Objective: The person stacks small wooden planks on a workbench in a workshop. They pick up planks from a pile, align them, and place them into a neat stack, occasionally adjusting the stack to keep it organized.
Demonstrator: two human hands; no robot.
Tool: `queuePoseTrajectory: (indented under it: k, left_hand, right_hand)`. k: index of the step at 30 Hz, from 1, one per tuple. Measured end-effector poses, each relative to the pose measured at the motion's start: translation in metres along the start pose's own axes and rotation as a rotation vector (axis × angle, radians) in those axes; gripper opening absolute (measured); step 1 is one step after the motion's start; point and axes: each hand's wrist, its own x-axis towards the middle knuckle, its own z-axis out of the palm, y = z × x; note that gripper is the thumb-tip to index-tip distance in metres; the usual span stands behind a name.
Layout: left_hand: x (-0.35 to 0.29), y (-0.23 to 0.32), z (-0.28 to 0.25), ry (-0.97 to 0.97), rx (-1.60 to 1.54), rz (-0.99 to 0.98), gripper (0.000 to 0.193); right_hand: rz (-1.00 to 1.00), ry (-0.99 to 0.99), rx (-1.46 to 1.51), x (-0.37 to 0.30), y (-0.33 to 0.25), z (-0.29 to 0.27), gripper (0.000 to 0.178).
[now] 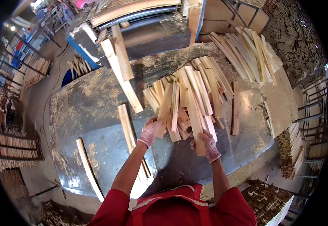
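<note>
A loose pile of wooden slats [205, 81] lies fanned across the metal table [88, 133] in front of me. My left hand [149, 132], in a pale work glove, is closed on the near end of a short wooden board [165, 111] at the pile's left side. In a matching glove, my right hand [207, 145] grips the near end of a long wooden board [191, 101] that runs over the top of the pile. Both boards point away from me. The fingertips are partly hidden by the boards.
Two boards [122, 71] stick out from a roller machine [141, 30] at the far side. Single slats [89, 167] lie on the left of the table. Another slat stack [248, 56] sits at the far right. Sawdust covers much of the tabletop; bundled wood [267, 201] stands at lower right.
</note>
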Motion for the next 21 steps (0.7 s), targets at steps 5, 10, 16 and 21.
queuePoseTrajectory:
  k: [5,10,16,21]
  left_hand:
    - [-0.089,-0.020,-0.015,0.008,-0.166,0.058,0.042]
    - [-0.152,-0.059,-0.050,0.192,-0.049,0.225,0.036]
    - [-0.197,-0.122,-0.087,0.686,0.439,0.394,0.038]
    - [-0.209,-0.135,-0.101,0.534,-0.034,0.434,0.053]
  right_hand:
    - [-0.272,0.170,-0.331,-0.010,0.052,0.027,0.053]
    - [-0.471,0.147,-0.686,-0.030,0.098,0.043,0.058]
    - [-0.190,-0.035,-0.635,-0.059,0.180,0.104,0.059]
    - [-0.205,-0.001,-0.997,-0.050,0.218,0.132,0.061]
